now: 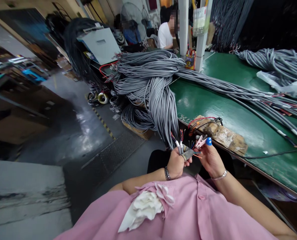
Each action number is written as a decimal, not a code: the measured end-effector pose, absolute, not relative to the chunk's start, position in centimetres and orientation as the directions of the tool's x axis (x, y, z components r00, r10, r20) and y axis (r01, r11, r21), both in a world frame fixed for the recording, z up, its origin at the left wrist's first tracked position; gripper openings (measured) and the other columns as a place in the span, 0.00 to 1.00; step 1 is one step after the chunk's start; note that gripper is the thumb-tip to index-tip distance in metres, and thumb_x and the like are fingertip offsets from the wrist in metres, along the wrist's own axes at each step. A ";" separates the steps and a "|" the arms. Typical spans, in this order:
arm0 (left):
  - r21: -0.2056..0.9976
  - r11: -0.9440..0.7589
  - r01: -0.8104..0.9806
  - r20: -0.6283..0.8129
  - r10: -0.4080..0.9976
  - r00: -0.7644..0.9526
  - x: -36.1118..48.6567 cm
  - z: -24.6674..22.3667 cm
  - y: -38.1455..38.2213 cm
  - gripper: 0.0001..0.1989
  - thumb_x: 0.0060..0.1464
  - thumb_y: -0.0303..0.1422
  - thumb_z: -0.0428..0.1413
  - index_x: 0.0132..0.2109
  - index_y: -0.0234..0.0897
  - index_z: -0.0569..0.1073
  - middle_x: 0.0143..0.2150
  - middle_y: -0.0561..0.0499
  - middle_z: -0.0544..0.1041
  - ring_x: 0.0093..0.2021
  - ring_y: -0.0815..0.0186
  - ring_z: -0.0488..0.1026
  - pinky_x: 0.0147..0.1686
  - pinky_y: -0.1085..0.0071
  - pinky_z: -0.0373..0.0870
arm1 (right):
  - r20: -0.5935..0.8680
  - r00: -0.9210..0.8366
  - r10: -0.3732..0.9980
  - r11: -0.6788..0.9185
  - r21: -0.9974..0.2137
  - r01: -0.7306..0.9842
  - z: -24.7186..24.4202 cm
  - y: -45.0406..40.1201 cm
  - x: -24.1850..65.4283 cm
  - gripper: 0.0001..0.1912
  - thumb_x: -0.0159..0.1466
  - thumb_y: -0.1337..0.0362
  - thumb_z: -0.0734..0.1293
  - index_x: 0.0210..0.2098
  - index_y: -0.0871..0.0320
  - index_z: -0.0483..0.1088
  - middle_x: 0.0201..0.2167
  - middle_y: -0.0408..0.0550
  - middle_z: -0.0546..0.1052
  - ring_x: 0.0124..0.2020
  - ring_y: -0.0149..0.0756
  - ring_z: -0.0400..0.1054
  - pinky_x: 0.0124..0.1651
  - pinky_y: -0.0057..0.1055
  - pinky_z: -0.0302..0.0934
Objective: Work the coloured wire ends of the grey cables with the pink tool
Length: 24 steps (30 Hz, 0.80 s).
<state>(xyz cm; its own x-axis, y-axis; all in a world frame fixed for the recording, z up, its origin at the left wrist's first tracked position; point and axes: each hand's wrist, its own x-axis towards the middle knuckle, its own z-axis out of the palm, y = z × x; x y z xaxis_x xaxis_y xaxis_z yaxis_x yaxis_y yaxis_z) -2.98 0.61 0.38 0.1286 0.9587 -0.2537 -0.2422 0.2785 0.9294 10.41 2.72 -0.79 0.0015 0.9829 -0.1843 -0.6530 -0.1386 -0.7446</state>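
Observation:
My left hand is closed around a few grey cables, whose stripped ends fan out in thin red, blue and orange wires. A dark grey wrap covers one of its fingers. Facing it, my right hand has a blue cover on the thumb tip, and its fingers curl close to the coloured wires. Right by that thumb is a pink clip; whether the hand grips it or wires is unclear. A thick bundle of grey cables hangs over the bench edge just beyond my left hand.
Wrapped in tape, a wooden block lies along the edge of the green bench. More grey cables stretch across to the right, near a clear plastic bag. A person in white sits behind the white posts.

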 end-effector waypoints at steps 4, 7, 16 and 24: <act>0.931 0.276 -0.238 -0.252 0.959 0.127 -3.7 0.5 0.2 0.18 0.46 0.43 0.62 0.25 0.34 0.67 0.18 0.55 0.70 0.14 0.76 0.60 0.14 0.78 0.50 | -0.224 -0.080 0.971 -0.211 -0.655 -0.726 -1.2 2.5 11.0 0.20 0.60 0.43 0.64 0.32 0.52 0.74 0.32 0.44 0.75 0.29 0.33 0.65 0.32 0.29 0.63; 0.930 0.290 -0.225 -0.274 0.956 0.101 -4.5 0.5 -0.1 0.17 0.44 0.42 0.63 0.25 0.33 0.67 0.17 0.54 0.70 0.14 0.77 0.60 0.14 0.78 0.50 | -0.250 -0.192 0.949 -0.311 -0.646 -0.697 -1.7 2.3 11.8 0.25 0.59 0.40 0.61 0.36 0.54 0.75 0.32 0.47 0.75 0.29 0.33 0.67 0.32 0.29 0.64; 0.957 0.263 -0.118 -0.251 0.962 0.109 -5.4 -0.6 -0.6 0.16 0.45 0.42 0.63 0.26 0.33 0.70 0.19 0.53 0.72 0.16 0.76 0.62 0.16 0.79 0.55 | -0.235 -0.462 0.855 -0.384 -0.887 -0.258 -0.8 1.7 12.8 0.17 0.57 0.50 0.70 0.34 0.60 0.76 0.28 0.48 0.76 0.28 0.32 0.67 0.32 0.29 0.63; 0.968 0.249 0.017 -0.237 0.894 0.380 -5.8 -0.8 -0.5 0.15 0.47 0.40 0.62 0.26 0.33 0.70 0.19 0.51 0.72 0.18 0.73 0.65 0.20 0.77 0.61 | -0.189 -0.455 0.870 -0.257 -0.962 -0.091 0.4 1.9 11.8 0.12 0.56 0.56 0.72 0.28 0.60 0.74 0.23 0.44 0.76 0.23 0.29 0.65 0.26 0.25 0.58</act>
